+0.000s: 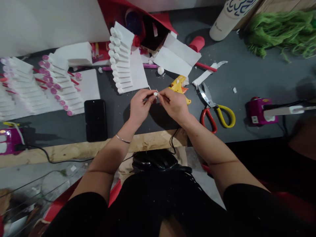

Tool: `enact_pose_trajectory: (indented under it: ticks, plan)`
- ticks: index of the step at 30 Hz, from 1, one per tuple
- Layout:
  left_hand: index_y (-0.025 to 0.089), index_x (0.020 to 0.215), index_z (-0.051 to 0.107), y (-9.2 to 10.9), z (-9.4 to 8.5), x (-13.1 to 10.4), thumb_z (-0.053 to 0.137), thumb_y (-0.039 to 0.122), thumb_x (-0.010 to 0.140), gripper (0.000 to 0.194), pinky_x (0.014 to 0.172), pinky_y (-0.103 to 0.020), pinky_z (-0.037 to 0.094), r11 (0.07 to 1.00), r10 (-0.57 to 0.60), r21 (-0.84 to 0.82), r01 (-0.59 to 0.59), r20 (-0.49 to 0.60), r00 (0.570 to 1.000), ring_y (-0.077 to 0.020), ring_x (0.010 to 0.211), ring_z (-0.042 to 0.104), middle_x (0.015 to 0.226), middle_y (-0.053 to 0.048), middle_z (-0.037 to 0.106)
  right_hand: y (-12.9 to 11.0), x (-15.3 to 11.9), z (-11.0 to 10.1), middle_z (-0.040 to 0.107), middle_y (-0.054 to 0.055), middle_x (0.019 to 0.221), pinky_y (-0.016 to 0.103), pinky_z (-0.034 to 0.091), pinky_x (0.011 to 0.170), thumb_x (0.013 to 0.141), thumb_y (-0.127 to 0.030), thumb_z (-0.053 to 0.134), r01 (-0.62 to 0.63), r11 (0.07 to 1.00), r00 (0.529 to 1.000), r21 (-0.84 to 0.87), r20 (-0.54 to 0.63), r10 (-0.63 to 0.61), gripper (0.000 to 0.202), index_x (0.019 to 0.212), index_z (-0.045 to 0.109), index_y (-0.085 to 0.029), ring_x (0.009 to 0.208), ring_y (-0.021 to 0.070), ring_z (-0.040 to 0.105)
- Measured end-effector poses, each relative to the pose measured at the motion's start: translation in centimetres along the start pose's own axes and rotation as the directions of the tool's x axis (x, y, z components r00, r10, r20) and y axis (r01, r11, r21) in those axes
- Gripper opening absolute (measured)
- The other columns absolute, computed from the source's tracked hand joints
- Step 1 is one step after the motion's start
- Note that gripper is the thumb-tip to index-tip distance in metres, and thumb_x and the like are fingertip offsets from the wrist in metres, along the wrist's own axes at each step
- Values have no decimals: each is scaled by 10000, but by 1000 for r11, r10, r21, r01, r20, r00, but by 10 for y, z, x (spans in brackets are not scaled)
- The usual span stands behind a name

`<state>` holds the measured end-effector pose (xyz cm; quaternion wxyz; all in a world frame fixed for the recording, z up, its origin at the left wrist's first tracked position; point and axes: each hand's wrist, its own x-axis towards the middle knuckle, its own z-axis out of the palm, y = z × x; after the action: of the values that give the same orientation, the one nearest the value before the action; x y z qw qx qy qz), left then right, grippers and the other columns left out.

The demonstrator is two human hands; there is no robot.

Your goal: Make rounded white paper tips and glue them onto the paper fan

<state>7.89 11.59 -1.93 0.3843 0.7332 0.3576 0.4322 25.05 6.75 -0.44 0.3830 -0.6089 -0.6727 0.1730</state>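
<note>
My left hand (pixel 140 107) and my right hand (pixel 174 103) meet over the grey table, fingertips pinched around a small white piece (pixel 155 94). Its finer shape is too small to tell. Just behind my right hand lies a yellow glue gun (pixel 178 85), partly hidden by that hand. Beyond my left hand, white-tipped sticks (pixel 121 62) lie in a fanned row on white paper. A small white ball (pixel 160 70) rests on the table beyond my fingers. Scissors (pixel 209 102) with one red and one yellow handle lie open to the right.
A black phone (pixel 95 120) lies at the left, near rows of pink-tipped sticks (pixel 60 85). A white bottle (pixel 228 19), green yarn (pixel 281 33) and a purple power block (pixel 263 111) are at the right. A knife (pixel 208 73) lies beyond the scissors.
</note>
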Motion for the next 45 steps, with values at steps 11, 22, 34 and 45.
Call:
enact_pose_trajectory:
  ticks: [11,22,34,45]
  plan:
    - [220,1044,735,3,5,-3,614,600,1005,401,702,-245,603,999,-6,51,12,-115,993,-153,896,723,1036,-56,742,-16,0,-5,677,-16,694,253,438,627,1026,-270,503,-21,984,993,178,114,0,158,982,633,-193,584,111,587]
    - [228,889,759,2,3,0,681,664,926,445,664,-258,561,998,-51,22,54,-109,993,-134,759,695,873,-25,758,-9,2,-3,706,-16,713,232,409,548,1063,-435,484,-86,967,990,241,133,55,307,931,643,-207,510,91,571]
    - [205,970,768,4,2,0,739,680,874,486,684,-263,635,972,-117,-209,108,-31,993,-119,743,734,951,-38,771,-10,0,-2,658,-28,645,239,395,543,1070,-460,494,-73,974,996,217,58,61,327,970,664,-199,498,104,559]
    - [249,1026,808,3,-5,3,705,632,931,408,660,-253,616,987,-86,-136,87,12,996,-108,731,709,986,-42,771,-10,2,-6,670,-28,657,243,410,557,1039,-376,536,-102,968,993,228,88,84,238,941,664,-201,507,91,558]
